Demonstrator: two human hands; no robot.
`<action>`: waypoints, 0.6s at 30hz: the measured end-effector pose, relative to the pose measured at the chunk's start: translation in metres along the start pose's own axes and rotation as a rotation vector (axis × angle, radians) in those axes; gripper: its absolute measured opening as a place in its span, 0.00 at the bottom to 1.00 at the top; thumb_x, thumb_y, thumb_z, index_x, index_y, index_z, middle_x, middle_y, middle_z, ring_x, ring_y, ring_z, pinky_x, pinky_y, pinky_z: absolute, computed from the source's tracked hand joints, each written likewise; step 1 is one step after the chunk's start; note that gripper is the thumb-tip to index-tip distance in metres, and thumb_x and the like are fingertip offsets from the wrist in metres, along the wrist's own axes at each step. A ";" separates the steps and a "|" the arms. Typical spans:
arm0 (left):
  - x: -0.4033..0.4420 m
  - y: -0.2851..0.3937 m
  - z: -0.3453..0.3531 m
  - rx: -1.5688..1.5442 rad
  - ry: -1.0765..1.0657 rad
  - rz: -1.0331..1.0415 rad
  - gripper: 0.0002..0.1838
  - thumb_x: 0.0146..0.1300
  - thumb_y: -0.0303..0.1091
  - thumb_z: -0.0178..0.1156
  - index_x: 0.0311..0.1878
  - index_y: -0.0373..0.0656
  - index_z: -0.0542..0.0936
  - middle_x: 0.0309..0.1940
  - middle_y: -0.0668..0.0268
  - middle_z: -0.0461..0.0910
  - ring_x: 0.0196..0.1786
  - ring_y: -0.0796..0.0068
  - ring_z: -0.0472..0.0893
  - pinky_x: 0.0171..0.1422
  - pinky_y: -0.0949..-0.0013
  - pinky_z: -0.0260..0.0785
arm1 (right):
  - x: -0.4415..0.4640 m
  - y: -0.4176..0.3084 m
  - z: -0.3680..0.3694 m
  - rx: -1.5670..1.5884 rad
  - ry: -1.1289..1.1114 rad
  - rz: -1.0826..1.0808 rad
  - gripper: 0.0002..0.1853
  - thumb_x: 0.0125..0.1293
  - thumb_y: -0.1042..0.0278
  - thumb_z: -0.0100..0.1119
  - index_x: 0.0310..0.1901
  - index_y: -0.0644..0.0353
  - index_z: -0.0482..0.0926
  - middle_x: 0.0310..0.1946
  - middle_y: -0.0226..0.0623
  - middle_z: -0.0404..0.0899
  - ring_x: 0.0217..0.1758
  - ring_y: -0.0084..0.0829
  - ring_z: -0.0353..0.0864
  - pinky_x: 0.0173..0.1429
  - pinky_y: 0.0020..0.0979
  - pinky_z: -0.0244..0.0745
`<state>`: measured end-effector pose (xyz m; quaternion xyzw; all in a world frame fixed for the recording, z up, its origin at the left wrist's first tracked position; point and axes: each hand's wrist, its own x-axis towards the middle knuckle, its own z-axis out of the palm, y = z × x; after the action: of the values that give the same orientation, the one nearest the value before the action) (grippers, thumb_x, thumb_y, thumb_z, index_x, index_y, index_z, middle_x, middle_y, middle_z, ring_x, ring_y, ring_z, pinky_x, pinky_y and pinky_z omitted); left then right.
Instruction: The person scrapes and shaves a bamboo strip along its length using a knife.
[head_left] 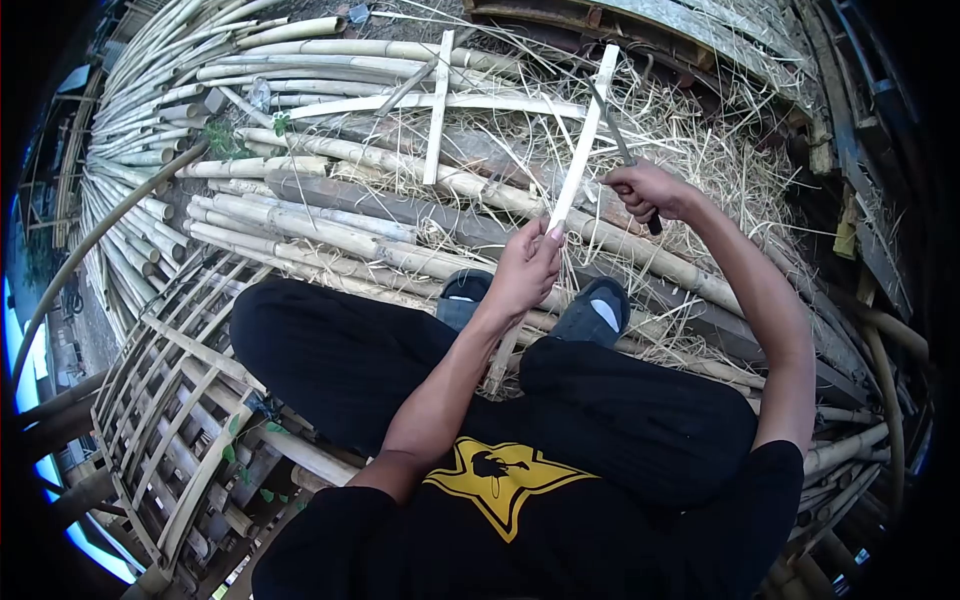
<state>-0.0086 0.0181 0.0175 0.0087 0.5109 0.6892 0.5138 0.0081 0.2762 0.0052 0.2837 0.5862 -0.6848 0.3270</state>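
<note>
A pale split bamboo strip (584,143) slants up and away from my left hand (527,268), whose fingers are wrapped round its near end. My right hand (645,190) is closed on the dark handle of a knife (618,137) with a long, narrow, dark blade. The blade points away from me and lies close along the right side of the strip; whether its edge touches the strip I cannot tell. Beyond my left hand, another pale strip (438,110) rests across the bamboo poles.
Long bamboo poles (330,150) cover the ground ahead and to the left. Curly shavings (690,130) lie thick around the right hand. A slatted bamboo frame (180,400) stands at the left, and wooden planks (760,50) are at the back right. My sandalled feet (590,318) are just below the hands.
</note>
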 end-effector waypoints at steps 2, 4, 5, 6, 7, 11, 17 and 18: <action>0.003 0.001 -0.002 0.003 0.009 0.015 0.08 0.74 0.38 0.47 0.41 0.45 0.67 0.13 0.79 0.56 0.11 0.90 0.52 0.12 0.81 0.40 | -0.006 -0.002 0.029 -0.815 0.412 -0.199 0.19 0.65 0.57 0.57 0.23 0.63 0.72 0.13 0.37 0.70 0.16 0.35 0.72 0.25 0.36 0.67; 0.005 0.004 -0.006 -0.012 0.055 0.018 0.07 0.74 0.39 0.48 0.42 0.46 0.67 0.13 0.79 0.56 0.10 0.90 0.52 0.12 0.80 0.39 | -0.021 0.000 0.045 -0.966 0.480 -0.395 0.17 0.64 0.57 0.59 0.32 0.67 0.74 0.20 0.47 0.76 0.27 0.44 0.79 0.33 0.40 0.70; 0.004 0.006 -0.004 0.000 0.111 0.023 0.08 0.74 0.40 0.48 0.44 0.47 0.66 0.13 0.79 0.56 0.10 0.90 0.51 0.11 0.80 0.39 | -0.030 -0.005 0.049 -0.965 0.483 -0.394 0.17 0.64 0.57 0.59 0.32 0.67 0.74 0.20 0.47 0.76 0.27 0.44 0.79 0.33 0.40 0.70; 0.003 0.007 -0.003 -0.002 0.112 0.022 0.08 0.74 0.40 0.48 0.44 0.47 0.66 0.13 0.79 0.56 0.10 0.90 0.51 0.11 0.80 0.39 | -0.039 -0.012 0.052 -0.958 0.426 -0.451 0.16 0.65 0.56 0.58 0.36 0.65 0.73 0.24 0.47 0.77 0.29 0.45 0.79 0.33 0.40 0.71; 0.002 0.009 -0.004 -0.017 0.112 0.018 0.08 0.74 0.40 0.48 0.45 0.47 0.66 0.13 0.79 0.56 0.10 0.90 0.51 0.11 0.80 0.39 | -0.044 -0.016 0.054 -0.952 0.367 -0.509 0.16 0.66 0.56 0.58 0.39 0.64 0.73 0.27 0.47 0.78 0.31 0.47 0.79 0.33 0.41 0.71; 0.002 0.013 -0.009 -0.059 0.090 -0.029 0.08 0.74 0.39 0.49 0.43 0.47 0.65 0.13 0.79 0.57 0.10 0.90 0.52 0.11 0.81 0.39 | -0.028 0.005 0.041 -1.159 0.357 -0.954 0.16 0.69 0.53 0.51 0.44 0.58 0.70 0.29 0.42 0.77 0.31 0.48 0.78 0.33 0.45 0.72; 0.003 0.007 -0.002 -0.043 0.002 -0.026 0.09 0.73 0.38 0.50 0.39 0.47 0.63 0.14 0.78 0.58 0.10 0.90 0.52 0.12 0.80 0.39 | -0.009 -0.019 -0.088 -1.407 0.872 -0.721 0.16 0.71 0.50 0.47 0.44 0.56 0.70 0.27 0.46 0.78 0.30 0.51 0.78 0.33 0.48 0.70; 0.007 0.015 0.001 0.008 -0.015 0.011 0.09 0.73 0.38 0.50 0.39 0.47 0.63 0.14 0.78 0.57 0.10 0.90 0.52 0.12 0.80 0.39 | -0.010 -0.023 -0.084 -1.339 0.944 -0.743 0.17 0.71 0.50 0.46 0.43 0.57 0.70 0.26 0.49 0.78 0.30 0.52 0.77 0.32 0.48 0.70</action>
<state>-0.0221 0.0248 0.0254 0.0189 0.5097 0.6899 0.5137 -0.0034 0.3625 0.0140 0.0776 0.9898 -0.0733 -0.0938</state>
